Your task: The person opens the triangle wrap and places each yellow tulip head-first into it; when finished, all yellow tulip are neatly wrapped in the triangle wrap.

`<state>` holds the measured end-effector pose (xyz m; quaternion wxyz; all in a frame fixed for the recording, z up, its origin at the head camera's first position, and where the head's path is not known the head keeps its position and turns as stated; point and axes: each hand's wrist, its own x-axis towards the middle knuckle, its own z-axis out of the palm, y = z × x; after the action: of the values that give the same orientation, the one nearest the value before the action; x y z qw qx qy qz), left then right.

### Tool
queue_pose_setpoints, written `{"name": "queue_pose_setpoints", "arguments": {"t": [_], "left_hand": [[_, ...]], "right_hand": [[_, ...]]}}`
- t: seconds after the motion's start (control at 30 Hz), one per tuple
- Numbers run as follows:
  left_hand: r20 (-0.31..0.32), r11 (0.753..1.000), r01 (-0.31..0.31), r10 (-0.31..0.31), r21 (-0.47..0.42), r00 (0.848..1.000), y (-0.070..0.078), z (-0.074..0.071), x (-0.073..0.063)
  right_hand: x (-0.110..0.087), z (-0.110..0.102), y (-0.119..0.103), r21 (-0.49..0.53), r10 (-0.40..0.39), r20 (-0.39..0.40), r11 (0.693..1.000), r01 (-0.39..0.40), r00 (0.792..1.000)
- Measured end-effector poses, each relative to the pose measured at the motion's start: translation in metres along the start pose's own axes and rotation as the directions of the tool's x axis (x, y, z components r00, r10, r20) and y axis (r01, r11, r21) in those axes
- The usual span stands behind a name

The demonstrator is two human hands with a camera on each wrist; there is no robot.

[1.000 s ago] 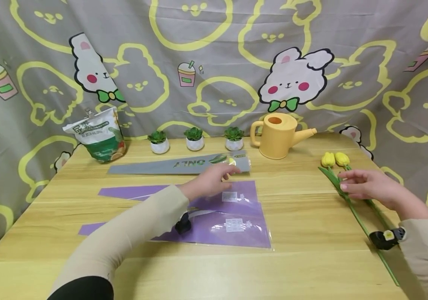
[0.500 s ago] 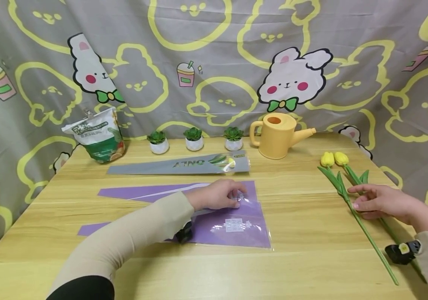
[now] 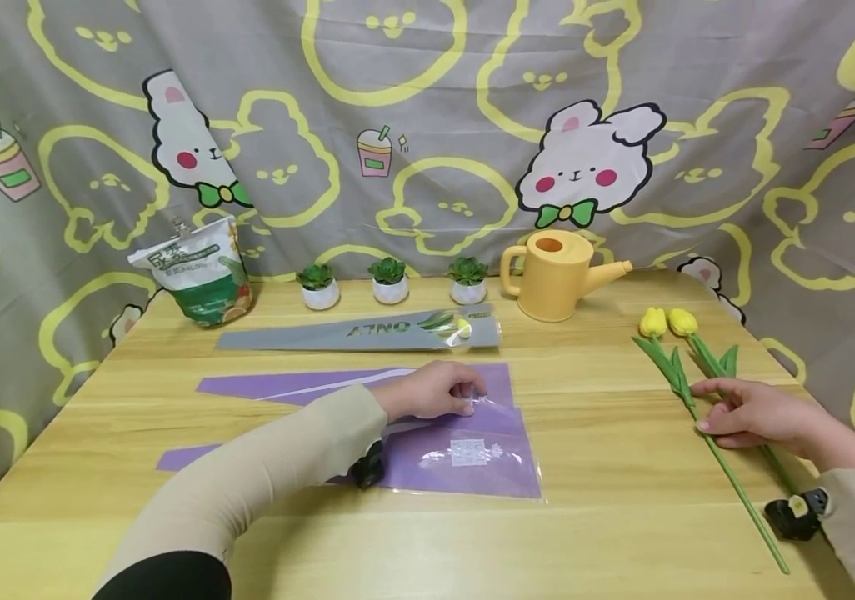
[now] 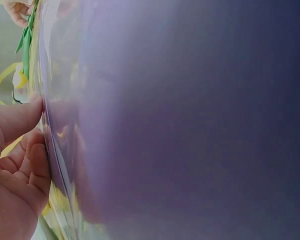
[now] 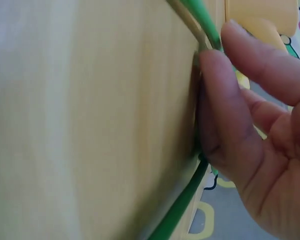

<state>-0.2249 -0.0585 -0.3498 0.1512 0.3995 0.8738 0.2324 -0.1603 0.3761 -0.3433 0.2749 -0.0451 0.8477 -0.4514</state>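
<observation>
My left hand [image 3: 431, 390] is over the far purple flower sleeve [image 3: 493, 380], which has a clear plastic front. Its fingers are bent and the tips meet the film, with a gap between thumb and fingers in the left wrist view; whether film is pinched there is unclear. A second purple sleeve [image 3: 506, 479] lies in front, its edge overlapping the first. At the right, my right hand [image 3: 761, 414] pinches the green stem of the left yellow tulip [image 3: 652, 322] between fingertips, low over the table. The other yellow tulip [image 3: 682, 322] lies beside it, its stem partly hidden beneath the hand.
A grey sleeve [image 3: 285, 337] with a tulip print lies behind the purple ones. Several things line the back: a clipped bag [image 3: 206, 279], three potted succulents [image 3: 391, 283] and a yellow watering can [image 3: 551, 279]. A patterned curtain [image 3: 442, 100] hangs behind the wooden table [image 3: 585, 533].
Both hands came down and nearer the person, the left onto the far purple sleeve, the right onto the stem. In the last half second the left tulip's stem has shifted slightly.
</observation>
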Motion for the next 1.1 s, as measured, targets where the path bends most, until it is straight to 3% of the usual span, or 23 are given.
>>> {"name": "queue_pose_setpoints", "arguments": {"t": [0.27, 0.5, 0.73, 0.9, 1.1], "left_hand": [[-0.038, 0.982, 0.013, -0.021, -0.19, 0.999, -0.01, 0.001, 0.0], [-0.049, 0.973, 0.027, -0.04, -0.23, 0.998, -0.012, 0.001, 0.0], [-0.061, 0.966, 0.045, -0.062, -0.255, 0.996, -0.015, 0.002, 0.001], [-0.048, 0.948, 0.076, -0.095, -0.308, 0.994, -0.015, -0.001, 0.001], [-0.025, 0.92, 0.083, -0.1, -0.383, 0.995, -0.017, -0.002, 0.001]], "right_hand": [[0.001, 0.01, -0.006, -0.04, 0.019, -0.092, 0.999, -0.022, 0.996], [0.0, 0.017, -0.011, -0.109, 0.004, -0.15, 0.994, -0.02, 0.989], [0.002, 0.019, -0.016, -0.165, 0.034, -0.198, 0.984, -0.067, 0.98], [0.005, 0.019, -0.018, -0.14, 0.055, -0.208, 0.986, -0.086, 0.977], [0.004, 0.018, -0.019, -0.034, 0.048, -0.21, 0.998, -0.056, 0.976]]}}
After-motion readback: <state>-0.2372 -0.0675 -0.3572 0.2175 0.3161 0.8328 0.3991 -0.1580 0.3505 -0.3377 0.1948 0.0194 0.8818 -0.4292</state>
